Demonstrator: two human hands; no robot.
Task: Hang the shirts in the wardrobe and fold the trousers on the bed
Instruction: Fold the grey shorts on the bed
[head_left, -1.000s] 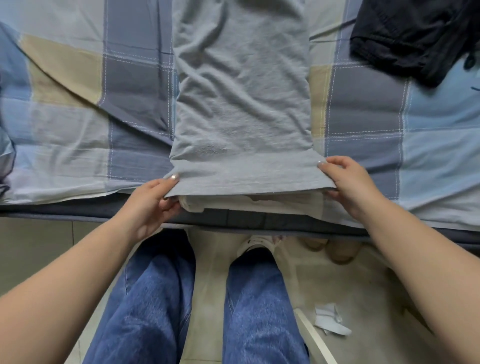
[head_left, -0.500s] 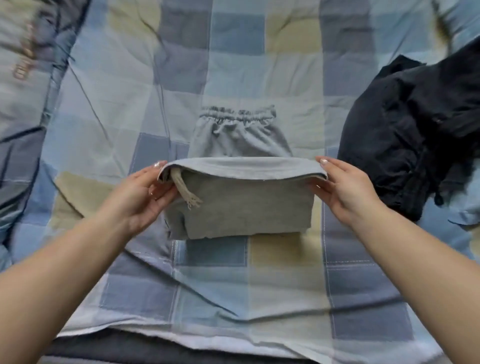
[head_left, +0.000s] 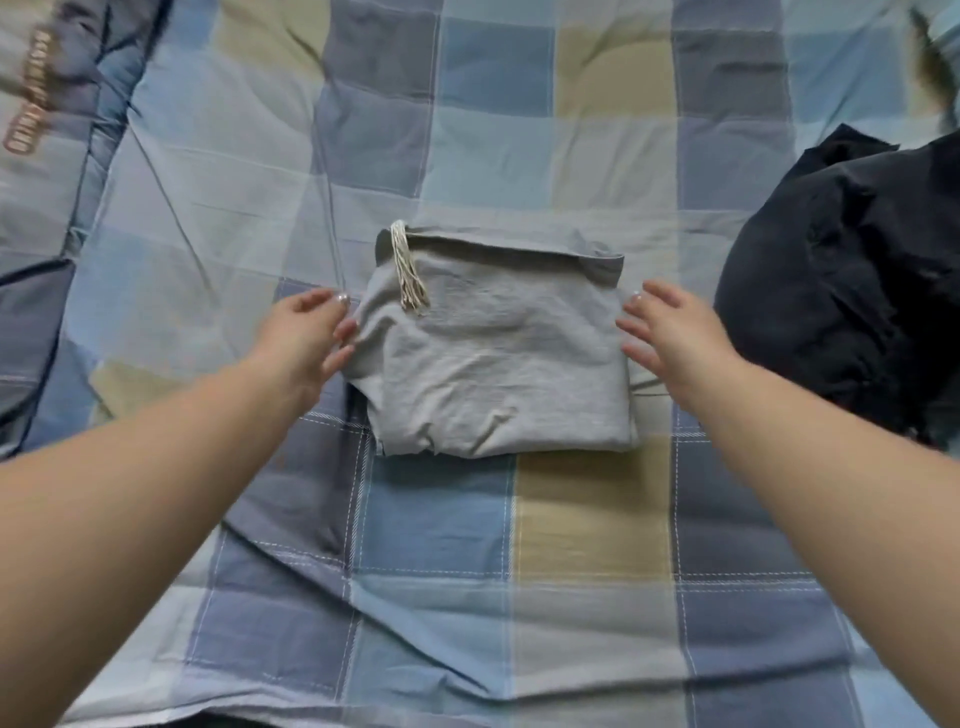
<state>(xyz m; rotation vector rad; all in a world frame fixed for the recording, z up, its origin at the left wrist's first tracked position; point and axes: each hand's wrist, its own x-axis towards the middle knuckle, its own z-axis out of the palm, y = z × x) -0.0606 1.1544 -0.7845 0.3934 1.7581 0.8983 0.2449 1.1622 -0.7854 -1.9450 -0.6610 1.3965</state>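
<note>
Grey trousers (head_left: 493, 358) lie folded into a squat bundle mid-bed, on the checked cover (head_left: 441, 519) — cream drawstring (head_left: 408, 275) trailing over the top left corner. Left hand (head_left: 306, 338) at the bundle's left edge, fingers loosely spread, tips touching cloth, gripping nothing. Right hand (head_left: 670, 332) at the right edge, fingers straight — holding nothing. Dark clothes (head_left: 852, 291) heaped just right.

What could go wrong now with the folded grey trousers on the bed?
The drawstring lies loose on top of the grey trousers and may snag a finger. The left hand and right hand are open at the sides, so the upper fold may spring open. The dark garment lies near and could get mixed in.
</note>
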